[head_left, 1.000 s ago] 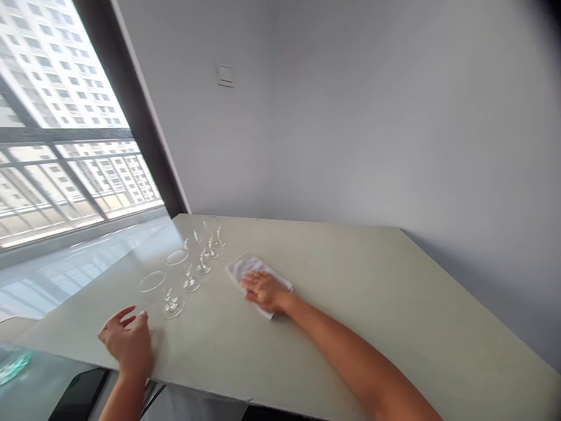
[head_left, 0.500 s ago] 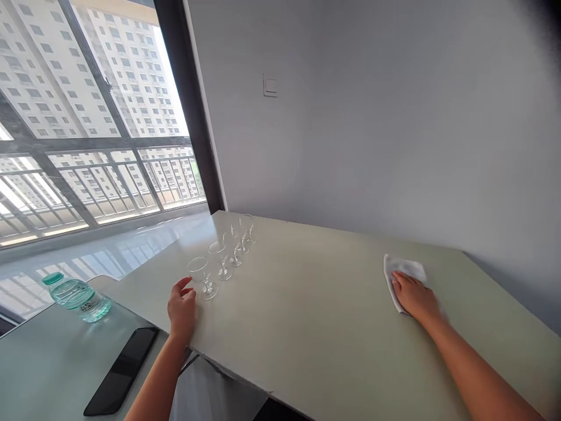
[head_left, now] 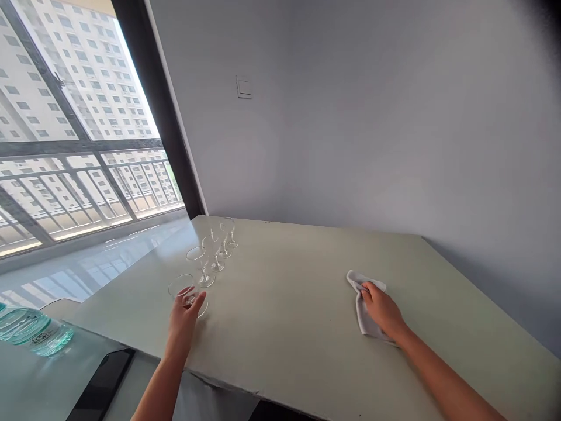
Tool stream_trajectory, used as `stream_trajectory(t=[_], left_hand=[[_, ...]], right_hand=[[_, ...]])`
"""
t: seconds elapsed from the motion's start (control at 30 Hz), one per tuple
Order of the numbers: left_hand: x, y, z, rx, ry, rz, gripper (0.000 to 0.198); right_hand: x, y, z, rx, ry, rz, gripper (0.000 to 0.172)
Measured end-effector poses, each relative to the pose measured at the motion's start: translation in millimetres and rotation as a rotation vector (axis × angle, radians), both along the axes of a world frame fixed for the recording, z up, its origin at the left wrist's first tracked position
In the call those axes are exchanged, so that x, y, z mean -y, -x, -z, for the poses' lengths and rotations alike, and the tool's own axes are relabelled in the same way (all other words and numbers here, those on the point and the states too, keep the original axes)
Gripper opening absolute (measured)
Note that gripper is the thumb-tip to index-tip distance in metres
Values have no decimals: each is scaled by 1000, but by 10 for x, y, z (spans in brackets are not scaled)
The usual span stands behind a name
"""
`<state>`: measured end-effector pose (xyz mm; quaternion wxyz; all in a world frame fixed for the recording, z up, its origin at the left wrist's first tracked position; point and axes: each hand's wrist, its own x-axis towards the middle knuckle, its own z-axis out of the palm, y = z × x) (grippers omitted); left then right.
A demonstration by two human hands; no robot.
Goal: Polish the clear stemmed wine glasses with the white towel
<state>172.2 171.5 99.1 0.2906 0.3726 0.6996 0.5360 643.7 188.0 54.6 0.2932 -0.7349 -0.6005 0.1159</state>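
Note:
My left hand is curled around the nearest stemmed glass, thumb on its right side, fingers partly hidden behind it. The glass is tilted slightly, and I cannot tell whether its foot still touches the table. Behind it, several more clear stemmed glasses stand upright in a row running toward the back. On the right, my right hand grips a pale cloth, which is bunched under the fingers and rests on the tabletop.
Both hands are over a pale table set against a grey wall. On a lower glass-like surface at the left lie a black phone and a tilted water bottle. A large window is beyond.
My left hand has closed around the nearest glass, which it was beside before. My right hand has moved left and toward me with the cloth, now bunching it. The view has turned right.

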Motion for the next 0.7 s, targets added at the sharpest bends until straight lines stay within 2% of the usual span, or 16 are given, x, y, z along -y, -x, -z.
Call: stream_trajectory(t=[0.07,0.13,0.23,0.33,0.47,0.57,0.63,0.7], left_hand=[[27,-218,-109,-15,-16,91,62],[-26,-488,-246,-56,-38,255,57],[-274,-953,-410,-236,-101,445,51],[-619,-1400,-407,-476,-152,518,47],[-923,-1794,-140,-628,-192,548,46],[-937,-1891,74,-650,-161,535,47],[-885,-1890,148,-654,-126,536,45],[-823,-1871,166,-662,-110,538,43]], right_hand=[[-69,124,-112,-449,-23,42,14],[-168,242,-257,-897,-84,42,12],[-316,448,-479,-1334,-182,11,10],[-376,657,-583,-1529,-232,-56,14],[-318,776,-476,-1605,-260,-108,12],[-273,716,-398,-1654,-262,-64,11],[-250,663,-434,-1718,-317,19,12],[-207,656,-534,-1705,-449,66,13]])
